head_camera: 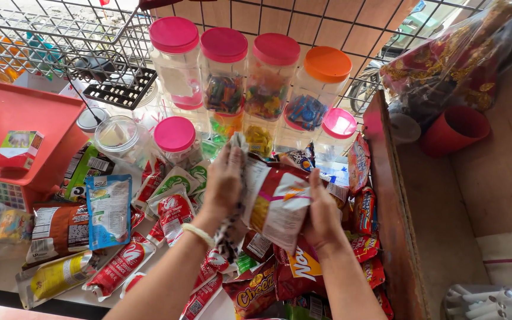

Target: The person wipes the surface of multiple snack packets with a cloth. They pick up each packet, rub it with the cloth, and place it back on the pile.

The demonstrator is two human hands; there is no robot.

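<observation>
— Nearest to me are my two forearms, rising from the bottom edge to meet over the worktop (7, 266). What do they hold?

— Both close on one snack packet (277, 204), red and white with a yellow patch and a pale label panel, tilted and lifted above the heap. My left hand (225, 181) grips its upper left edge, fingers curled tight, with a spotted cloth (229, 234) hanging below the palm and a pale band at the wrist. My right hand (322, 216) clasps the packet's lower right side from behind, fingers wrapped round it.

— And beneath it?

— Red and orange snack bags (294, 269) lie overlapping under the hands. A column of small red packets (364, 210) runs along the wooden edge (395, 237) on the right. To the left lie red sachets with a white bird shape (120, 266), a light blue pouch (109, 210), a brown pouch (57, 231) and a yellow one (60, 275).

— Containers?

— Behind the packet stands a row of clear plastic jars: three pink-lidded jars (225, 65) and an orange-lidded jar (321, 80), most with bright wrapped sweets inside; the leftmost looks nearly bare. Lower pink-lidded jars (175, 139) sit in front. A red tray (25, 118) at the left carries a small box (19, 148). A red cup (454, 130) sits at the right, beyond the wooden edge.
</observation>
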